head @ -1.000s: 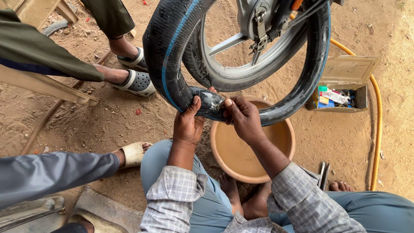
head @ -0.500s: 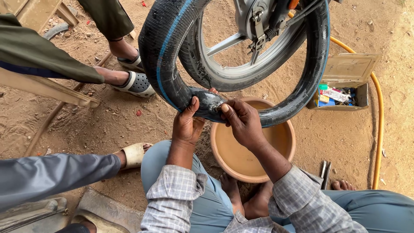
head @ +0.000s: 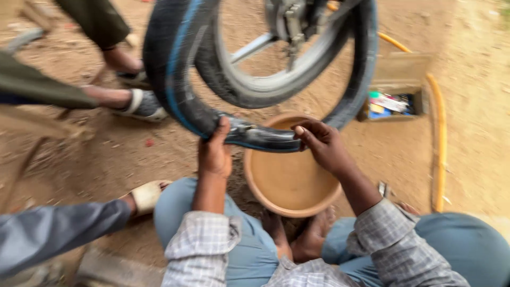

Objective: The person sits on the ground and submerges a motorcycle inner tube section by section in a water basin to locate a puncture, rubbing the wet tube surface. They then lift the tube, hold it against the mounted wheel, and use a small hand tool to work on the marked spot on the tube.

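A black inner tube (head: 175, 79) with a blue stripe hangs in a big loop around a wheel (head: 276, 79) with a grey rim. My left hand (head: 214, 151) grips the lowest stretch of the tube from below. My right hand (head: 324, 146) holds the same stretch further right, fingers curled over it. The held part hangs just above a round brown basin (head: 289, 183) of muddy water that sits on the dirt between my knees. The picture is blurred by motion.
An open box of small packets (head: 393, 101) sits at the right, with an orange hose (head: 438, 133) curving past it. Other people's sandalled feet (head: 141, 103) stand at the upper left, another foot (head: 146, 195) and a grey sleeve (head: 53, 234) at lower left.
My hands have moved apart along the tube, the right one sliding right. The view has shifted and blurred, and the tube loop hangs lower over the basin.
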